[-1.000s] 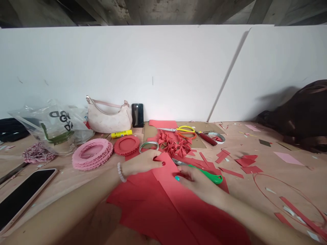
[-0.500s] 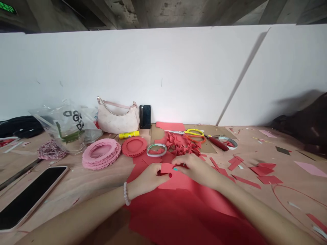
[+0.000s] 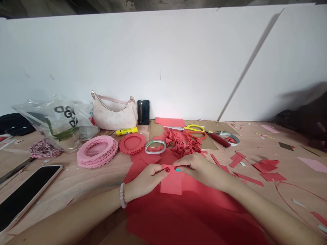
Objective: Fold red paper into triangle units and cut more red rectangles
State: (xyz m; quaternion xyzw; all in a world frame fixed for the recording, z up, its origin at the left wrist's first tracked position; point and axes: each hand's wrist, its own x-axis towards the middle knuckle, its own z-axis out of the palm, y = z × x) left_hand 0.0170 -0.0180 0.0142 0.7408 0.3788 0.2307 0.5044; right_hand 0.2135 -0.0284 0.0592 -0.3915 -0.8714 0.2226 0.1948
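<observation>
Red paper square (image 3: 171,183): pinched at its top edge by both hands
Left hand (image 3: 148,178): fingertips closed on it
Right hand (image 3: 201,168): likewise (over red sheets (image 3: 194,217))

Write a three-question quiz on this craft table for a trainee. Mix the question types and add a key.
1. True or false: the left hand and the right hand both pinch the red paper piece at its top edge.
2. What lies just left of the stack of red paper rings? A) stack of pink paper rings B) yellow scissors C) dark phone
3. Which wrist wears the bead bracelet?
Key: 1 true; 2 A; 3 left.
</observation>
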